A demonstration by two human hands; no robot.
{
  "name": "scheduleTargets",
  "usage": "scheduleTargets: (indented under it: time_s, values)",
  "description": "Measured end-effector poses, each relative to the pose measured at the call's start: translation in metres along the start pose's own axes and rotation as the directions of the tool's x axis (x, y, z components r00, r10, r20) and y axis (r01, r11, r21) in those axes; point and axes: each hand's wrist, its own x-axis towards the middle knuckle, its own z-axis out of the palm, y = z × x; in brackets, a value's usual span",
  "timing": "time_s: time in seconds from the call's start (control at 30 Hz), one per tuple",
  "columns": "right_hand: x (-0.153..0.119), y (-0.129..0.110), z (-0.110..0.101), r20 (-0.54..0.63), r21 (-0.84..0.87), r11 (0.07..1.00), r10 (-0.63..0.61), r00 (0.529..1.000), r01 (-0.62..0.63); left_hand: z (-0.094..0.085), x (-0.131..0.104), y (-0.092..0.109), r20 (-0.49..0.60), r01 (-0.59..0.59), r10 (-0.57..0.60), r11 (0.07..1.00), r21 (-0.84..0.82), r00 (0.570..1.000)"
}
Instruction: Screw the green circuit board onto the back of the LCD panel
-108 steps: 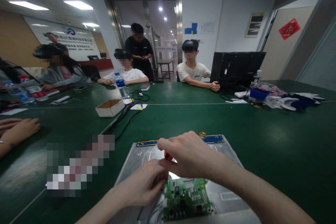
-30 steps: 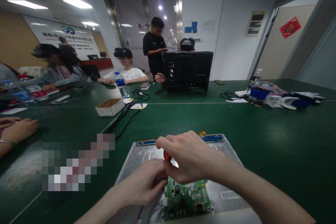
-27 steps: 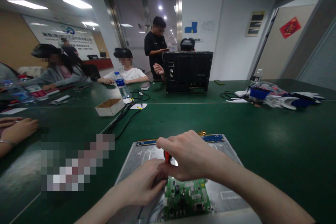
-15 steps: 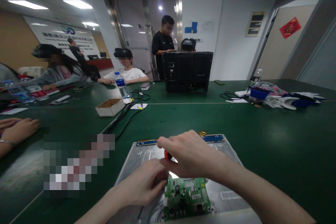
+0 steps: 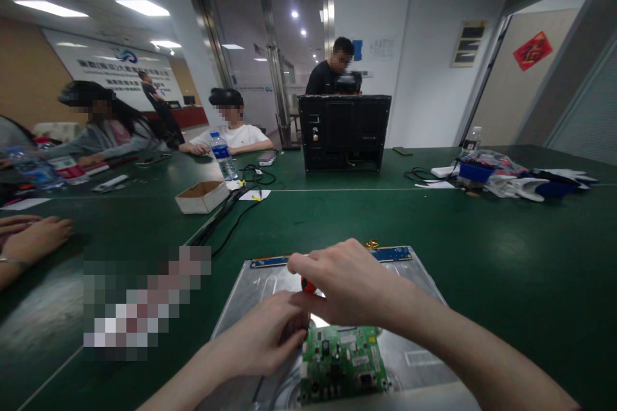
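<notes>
A silver metal panel (image 5: 424,334) lies in front of me on the green table, with a blue strip board (image 5: 395,254) along its far edge and a green circuit board (image 5: 342,363) on its near part. My right hand (image 5: 347,282) is closed around a screwdriver with a red-orange handle (image 5: 306,284), held upright above the board's far left corner. My left hand (image 5: 270,334) is curled beside the tool's lower end, at the board's left edge. Its fingertips are partly hidden, and what they pinch is too small to make out.
A small open box (image 5: 202,198), black cables (image 5: 216,221) and a water bottle (image 5: 222,157) stand left of centre. Beyond is a black monitor-like frame (image 5: 344,133). Bags and gloves (image 5: 511,176) lie at the right. Another person's hands (image 5: 38,241) rest at the left.
The standing person behind the black frame has moved right and leans lower. A person in the far left background has shifted right. My hands have hardly moved.
</notes>
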Motion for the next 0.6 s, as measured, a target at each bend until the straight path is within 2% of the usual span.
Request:
scheduleTargets:
  time_s: [0.33,0.6]
  values:
    - [-0.0026,0.0,0.0021,-0.057,0.012,0.999,-0.035,0.998,0.036,0.0028,0.0009,-0.0049,0.045,-0.011,0.012,1.0,-0.024,0.999]
    - [-0.0017,-0.0009,0.0014,-0.048,0.017,0.999,-0.041,0.998,0.041,0.0035,-0.0008,-0.0075,0.0,-0.023,0.023,0.999,-0.04,1.0]
